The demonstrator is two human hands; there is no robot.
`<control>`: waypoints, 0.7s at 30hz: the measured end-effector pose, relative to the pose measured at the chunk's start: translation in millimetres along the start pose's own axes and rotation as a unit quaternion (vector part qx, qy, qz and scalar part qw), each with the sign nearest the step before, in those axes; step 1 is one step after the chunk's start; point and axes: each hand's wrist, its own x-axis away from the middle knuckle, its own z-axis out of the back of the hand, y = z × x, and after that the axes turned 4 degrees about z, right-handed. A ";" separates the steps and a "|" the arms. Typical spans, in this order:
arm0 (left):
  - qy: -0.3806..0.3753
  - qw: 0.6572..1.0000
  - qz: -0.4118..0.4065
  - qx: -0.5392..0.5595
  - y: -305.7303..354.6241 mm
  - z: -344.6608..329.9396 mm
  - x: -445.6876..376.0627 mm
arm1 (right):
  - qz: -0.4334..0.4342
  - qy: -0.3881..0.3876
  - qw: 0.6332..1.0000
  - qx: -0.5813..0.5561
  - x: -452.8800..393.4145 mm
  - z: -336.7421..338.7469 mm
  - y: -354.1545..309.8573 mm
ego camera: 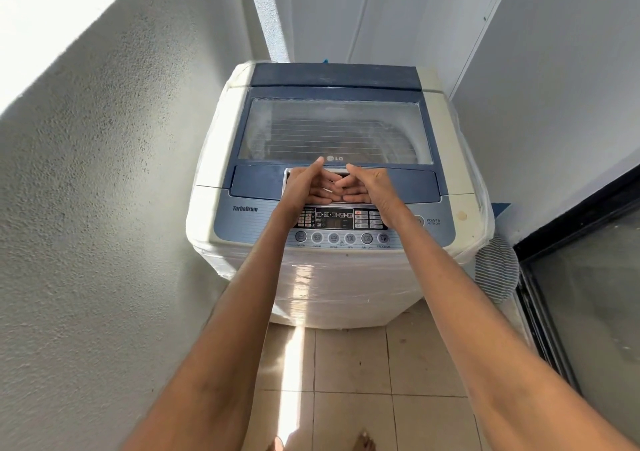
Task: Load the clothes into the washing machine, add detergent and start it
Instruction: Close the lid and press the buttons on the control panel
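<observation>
bare forearms (pixel 221 329), no sleeves; bare toes (pixel 366 441) below.

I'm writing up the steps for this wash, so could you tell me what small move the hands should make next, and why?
Probably hook the fingers into the silver handle and lift the lid. The lid lies flat and closed on the washing machine, so no clothes can go in yet. Both the left hand and the right hand are already at that handle, fingers extended, gripping nothing.
</observation>
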 end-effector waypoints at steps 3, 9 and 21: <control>0.002 1.000 -0.001 -0.001 0.0 -0.2 0.4 | 0.002 0.002 1.000 0.004 -0.4 -0.5 0.6; 0.002 1.000 0.004 -0.002 1.9 -1.9 2.4 | 0.001 0.000 1.000 0.008 -0.3 0.0 1.9; -0.004 1.000 0.001 0.001 2.0 -0.8 2.0 | -0.001 0.004 1.000 0.008 -0.3 -0.9 0.5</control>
